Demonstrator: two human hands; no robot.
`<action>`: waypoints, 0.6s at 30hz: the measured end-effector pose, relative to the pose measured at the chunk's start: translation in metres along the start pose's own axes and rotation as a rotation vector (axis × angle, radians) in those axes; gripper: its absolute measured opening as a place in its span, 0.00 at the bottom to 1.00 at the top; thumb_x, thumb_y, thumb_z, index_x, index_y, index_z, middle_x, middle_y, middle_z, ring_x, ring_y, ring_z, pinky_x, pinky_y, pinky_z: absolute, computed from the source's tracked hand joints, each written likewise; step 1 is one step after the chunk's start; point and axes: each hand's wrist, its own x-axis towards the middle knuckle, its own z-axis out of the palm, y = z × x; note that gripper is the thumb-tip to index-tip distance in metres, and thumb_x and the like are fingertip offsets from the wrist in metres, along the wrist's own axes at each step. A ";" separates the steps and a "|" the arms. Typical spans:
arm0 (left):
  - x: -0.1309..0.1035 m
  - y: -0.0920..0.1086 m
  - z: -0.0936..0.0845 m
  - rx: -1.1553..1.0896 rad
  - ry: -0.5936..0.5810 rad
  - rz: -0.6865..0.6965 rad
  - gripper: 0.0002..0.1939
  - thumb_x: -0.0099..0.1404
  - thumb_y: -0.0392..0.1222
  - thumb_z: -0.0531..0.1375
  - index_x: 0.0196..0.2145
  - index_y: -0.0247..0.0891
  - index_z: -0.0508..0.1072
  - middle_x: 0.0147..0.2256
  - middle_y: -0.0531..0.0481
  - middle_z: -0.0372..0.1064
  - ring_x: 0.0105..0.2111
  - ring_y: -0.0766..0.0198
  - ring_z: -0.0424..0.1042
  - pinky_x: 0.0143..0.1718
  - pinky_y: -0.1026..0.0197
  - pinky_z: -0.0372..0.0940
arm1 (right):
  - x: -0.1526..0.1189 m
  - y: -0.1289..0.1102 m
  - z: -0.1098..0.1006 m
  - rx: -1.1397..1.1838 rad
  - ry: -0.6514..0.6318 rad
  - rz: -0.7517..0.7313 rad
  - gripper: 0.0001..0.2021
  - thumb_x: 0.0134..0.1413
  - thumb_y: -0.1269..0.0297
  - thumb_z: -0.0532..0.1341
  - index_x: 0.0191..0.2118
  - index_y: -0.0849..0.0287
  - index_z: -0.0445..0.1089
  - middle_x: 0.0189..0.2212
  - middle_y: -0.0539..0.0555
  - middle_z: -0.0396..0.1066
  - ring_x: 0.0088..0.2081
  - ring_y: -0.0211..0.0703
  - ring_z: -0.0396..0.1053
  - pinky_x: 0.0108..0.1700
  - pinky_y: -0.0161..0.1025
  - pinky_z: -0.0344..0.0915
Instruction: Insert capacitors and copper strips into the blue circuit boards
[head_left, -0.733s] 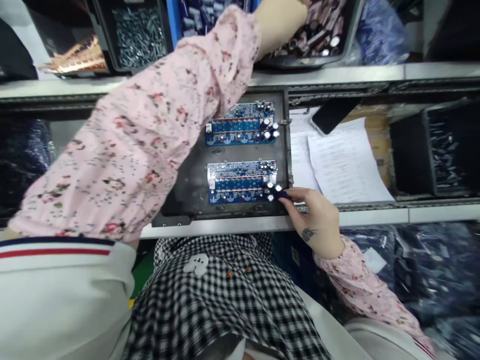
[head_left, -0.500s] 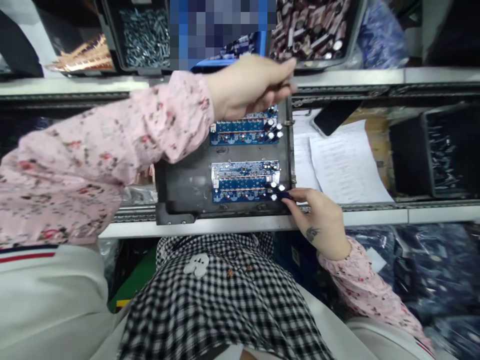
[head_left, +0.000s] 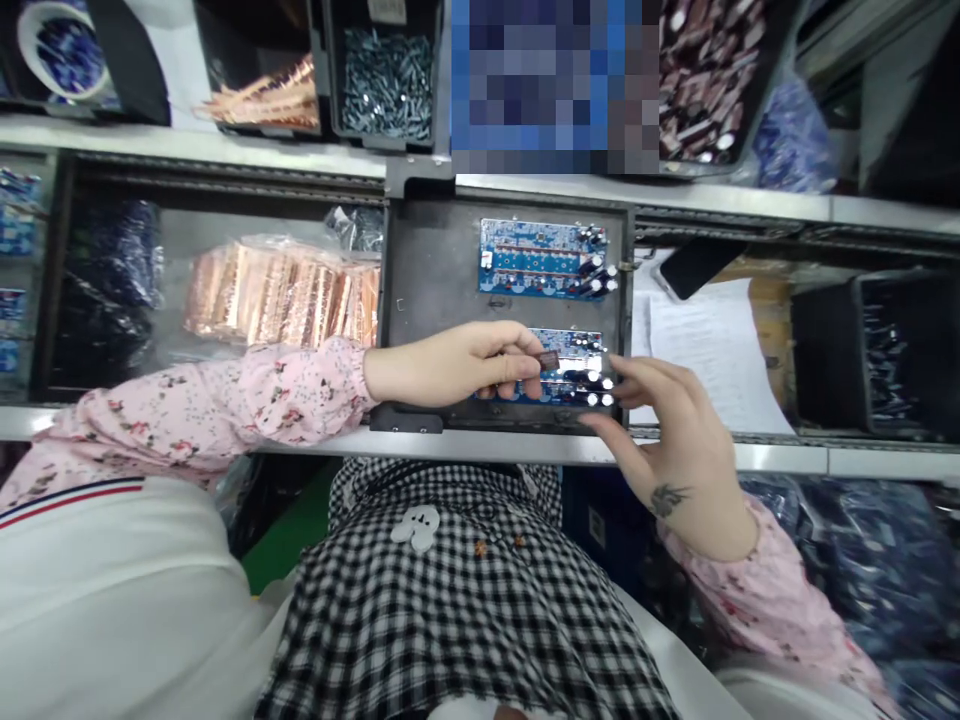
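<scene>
Between the thumb and fingers of my left hand [head_left: 480, 365] is a brown cylindrical capacitor [head_left: 550, 360], held above the nearer blue circuit board [head_left: 574, 343]. That hand covers the left half of the board. My right hand [head_left: 671, 445] is at the board's right edge, thumb and fingers apart, beside several upright capacitors with pale tops. A second blue circuit board [head_left: 540, 258] lies farther back, with similar capacitors at its right end. Both boards rest in a dark tray [head_left: 431, 290].
Coppery strips in plastic [head_left: 277, 295] lie left of the tray. To the right are a phone [head_left: 697, 268], printed papers [head_left: 712, 340] and a black bin [head_left: 847, 350]. Behind stand a bin of small metal parts [head_left: 386, 85] and a bin of brown capacitors [head_left: 709, 90].
My left hand has come from the back bins down to the nearer board, now showing a brown capacitor. My right hand's fingers have spread apart at the board's right end. The view has shifted left.
</scene>
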 end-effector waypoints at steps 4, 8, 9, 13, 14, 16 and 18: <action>-0.027 -0.008 0.007 -0.203 -0.076 -0.047 0.18 0.71 0.53 0.63 0.35 0.35 0.67 0.28 0.55 0.61 0.24 0.73 0.56 0.25 0.70 0.53 | 0.037 -0.024 0.005 0.270 -0.112 -0.193 0.18 0.65 0.65 0.63 0.59 0.49 0.69 0.48 0.56 0.76 0.44 0.47 0.77 0.45 0.44 0.77; -0.054 -0.017 0.006 -0.400 0.020 -0.047 0.12 0.69 0.46 0.65 0.38 0.35 0.71 0.32 0.53 0.65 0.31 0.71 0.64 0.32 0.69 0.60 | 0.081 -0.019 0.021 0.353 -0.187 -0.201 0.07 0.65 0.65 0.64 0.47 0.47 0.75 0.40 0.50 0.79 0.40 0.45 0.79 0.44 0.44 0.77; -0.060 -0.020 0.005 -0.476 0.045 -0.035 0.08 0.69 0.42 0.65 0.41 0.35 0.73 0.36 0.51 0.67 0.36 0.70 0.67 0.37 0.68 0.63 | 0.093 -0.012 0.028 0.361 -0.188 -0.158 0.06 0.64 0.63 0.65 0.46 0.48 0.75 0.39 0.50 0.79 0.39 0.45 0.79 0.44 0.45 0.77; -0.076 -0.032 0.003 -0.672 0.071 0.033 0.07 0.70 0.36 0.63 0.45 0.34 0.76 0.51 0.44 0.71 0.56 0.63 0.70 0.57 0.64 0.64 | 0.137 0.018 0.061 0.233 -0.144 -0.082 0.06 0.62 0.61 0.66 0.43 0.54 0.74 0.39 0.54 0.80 0.41 0.48 0.78 0.48 0.48 0.75; -0.078 -0.034 0.003 -0.688 0.074 0.041 0.06 0.72 0.37 0.63 0.45 0.35 0.76 0.53 0.43 0.71 0.57 0.62 0.71 0.58 0.63 0.64 | 0.143 0.022 0.069 0.171 -0.147 -0.092 0.05 0.62 0.62 0.66 0.42 0.54 0.75 0.39 0.54 0.80 0.42 0.50 0.77 0.49 0.50 0.74; -0.078 -0.037 0.003 -0.721 0.067 0.034 0.06 0.75 0.40 0.61 0.46 0.35 0.73 0.54 0.41 0.72 0.54 0.62 0.74 0.54 0.64 0.68 | 0.150 0.028 0.080 0.078 -0.157 -0.093 0.04 0.62 0.62 0.65 0.41 0.53 0.75 0.38 0.54 0.79 0.42 0.52 0.77 0.49 0.51 0.73; -0.076 -0.038 0.002 -0.754 0.042 0.023 0.09 0.76 0.45 0.61 0.45 0.36 0.69 0.52 0.41 0.73 0.48 0.62 0.78 0.45 0.66 0.70 | 0.151 0.029 0.085 0.031 -0.169 -0.096 0.03 0.63 0.62 0.64 0.41 0.52 0.75 0.38 0.54 0.79 0.42 0.53 0.76 0.47 0.52 0.73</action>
